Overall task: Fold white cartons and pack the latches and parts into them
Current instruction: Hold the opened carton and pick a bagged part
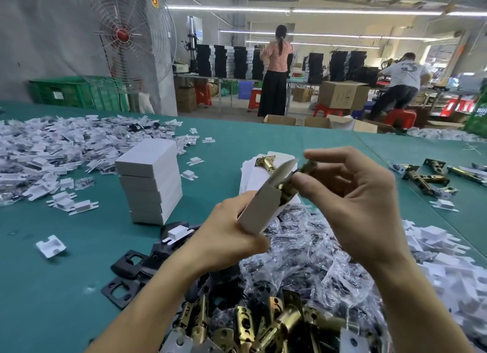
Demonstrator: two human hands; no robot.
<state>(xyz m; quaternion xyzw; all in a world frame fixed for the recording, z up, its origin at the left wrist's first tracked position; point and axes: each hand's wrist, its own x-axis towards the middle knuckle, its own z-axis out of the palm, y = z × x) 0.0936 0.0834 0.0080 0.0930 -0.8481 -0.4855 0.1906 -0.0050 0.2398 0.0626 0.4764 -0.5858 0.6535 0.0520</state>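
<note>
Green bench (79, 273) strewn with bagged parts (303, 250), white carton (261, 210) gripped in the left hand (232, 236) above it, tilted with open mouth up and right, brass latch (307, 169) pinched between thumb and fingertips of the right hand (353, 194), one end at the carton mouth.

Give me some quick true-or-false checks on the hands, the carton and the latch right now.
1. The left hand grips an open white carton. True.
2. The right hand holds nothing. False: it pinches a brass latch at the carton's open end.
3. A stack of closed cartons stands on the table to the left of the hands. True.
4. The table cover is red. False: it is green.
</note>
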